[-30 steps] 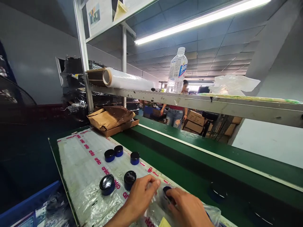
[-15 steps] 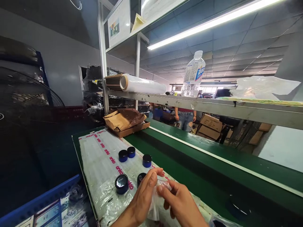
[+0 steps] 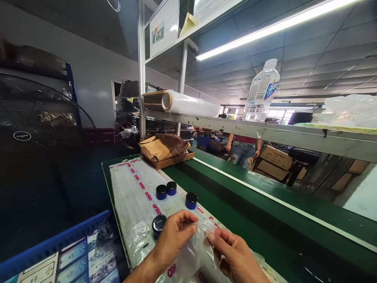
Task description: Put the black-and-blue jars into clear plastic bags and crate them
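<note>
A clear plastic bag [image 3: 196, 251] hangs between my two hands over the near end of the bench. My left hand [image 3: 175, 237] pinches its upper left edge between thumb and fingers. On the other side, my right hand [image 3: 232, 251] grips the bag's edge with thumb and forefinger. A round dark jar [image 3: 159, 225] stands just left of my left hand, partly hidden by it. Farther back are a pair of blue jars with black lids [image 3: 166, 190] and a single one [image 3: 191, 200], on white sheeting printed in pink [image 3: 126, 196].
A green conveyor surface [image 3: 235, 212] runs along the right. Brown paper lies in a cardboard tray [image 3: 173, 159] at the back. The shelf [image 3: 224, 122] holds a plastic roll and a bottle [image 3: 262, 92]. A blue crate [image 3: 55, 245] is lower left; a person [image 3: 243, 149] stands beyond.
My hands have moved apart, spreading the bag between them. The dark jar formerly seen behind my left hand no longer shows. The whole view has shifted, with the scene sitting farther right.
</note>
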